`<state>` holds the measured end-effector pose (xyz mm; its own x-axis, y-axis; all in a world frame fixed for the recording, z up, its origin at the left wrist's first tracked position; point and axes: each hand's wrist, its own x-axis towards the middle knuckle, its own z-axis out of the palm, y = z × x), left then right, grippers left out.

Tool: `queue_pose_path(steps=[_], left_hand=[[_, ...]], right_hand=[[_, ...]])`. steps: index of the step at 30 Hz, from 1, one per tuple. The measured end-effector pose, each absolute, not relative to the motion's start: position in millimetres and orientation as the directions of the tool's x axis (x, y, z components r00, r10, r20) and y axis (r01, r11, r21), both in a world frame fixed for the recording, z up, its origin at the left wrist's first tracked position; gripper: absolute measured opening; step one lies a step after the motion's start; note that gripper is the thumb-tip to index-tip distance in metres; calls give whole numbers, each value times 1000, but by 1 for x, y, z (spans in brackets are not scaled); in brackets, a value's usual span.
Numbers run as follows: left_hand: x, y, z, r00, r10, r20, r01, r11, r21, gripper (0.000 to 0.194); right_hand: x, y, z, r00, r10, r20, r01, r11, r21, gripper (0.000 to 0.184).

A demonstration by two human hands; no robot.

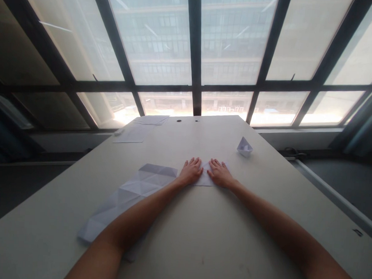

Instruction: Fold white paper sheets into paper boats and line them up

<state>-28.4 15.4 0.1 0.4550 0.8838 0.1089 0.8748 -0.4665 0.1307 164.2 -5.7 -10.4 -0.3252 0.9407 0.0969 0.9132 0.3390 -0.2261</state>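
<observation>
A small white sheet of paper (204,180) lies flat on the white table, partly covered by both hands. My left hand (190,171) rests palm down on its left side, fingers stretched out. On its right side my right hand (220,173) presses flat in the same way, fingers pointing forward and slightly apart. A narrow strip of the paper shows between the two hands. Left of them, partly under my left forearm, is a larger creased sheet of paper (131,190) with a grid of fold lines. Beyond my right hand stands a folded paper boat (245,147).
Several loose white sheets (130,134) lie at the table's far left corner. The white table (200,234) narrows away toward a row of dark-framed windows (194,53). Two small dark holes (179,121) sit near its far edge. Curtains hang at both sides.
</observation>
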Motion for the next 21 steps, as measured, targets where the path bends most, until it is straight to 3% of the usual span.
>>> queue_pose_path(steps=[16, 21], left_hand=[[-28, 16, 0, 581, 805, 122, 792, -594, 144, 45], [-25, 14, 1, 532, 838, 122, 826, -545, 144, 51]], right_hand=[[166, -6, -11, -323, 941, 102, 913, 338, -228, 63], [167, -5, -10, -264, 961, 84, 937, 276, -212, 61]])
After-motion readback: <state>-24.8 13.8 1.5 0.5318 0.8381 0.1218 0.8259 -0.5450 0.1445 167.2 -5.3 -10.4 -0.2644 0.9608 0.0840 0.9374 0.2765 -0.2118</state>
